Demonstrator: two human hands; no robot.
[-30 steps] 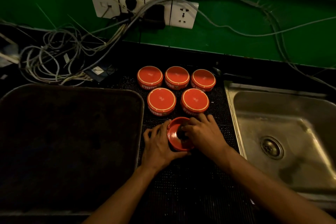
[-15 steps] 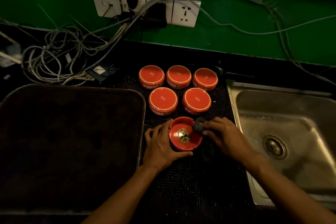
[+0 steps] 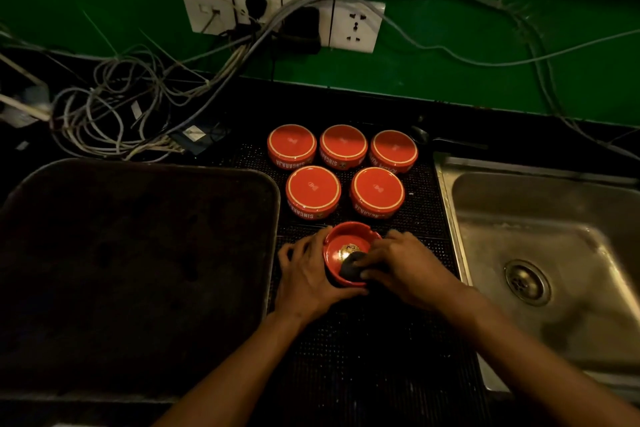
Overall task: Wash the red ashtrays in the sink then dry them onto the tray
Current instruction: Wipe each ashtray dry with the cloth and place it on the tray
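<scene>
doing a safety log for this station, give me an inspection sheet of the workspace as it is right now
surface: black dotted rubber mat on a dark counter.
job's things: upright red ceramic ashtray on the mat; five red ashtrays upside down behind it; dark metal tray to the left, steel sink to the right.
clutter: dark spoon behind the ashtrays.
grip: left hand holds the upright ashtray; right hand presses a dark scrub pad into it.
cables: grey tangle from white wall sockets.
surroundings: green wall.

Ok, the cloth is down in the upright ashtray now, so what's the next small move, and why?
Probably sweep the dark cloth around the bowl of the upright ashtray. The right hand presses it at the near wall only, the left hand steadies the rim, and the gold emblem at the bottom is uncovered.
</scene>
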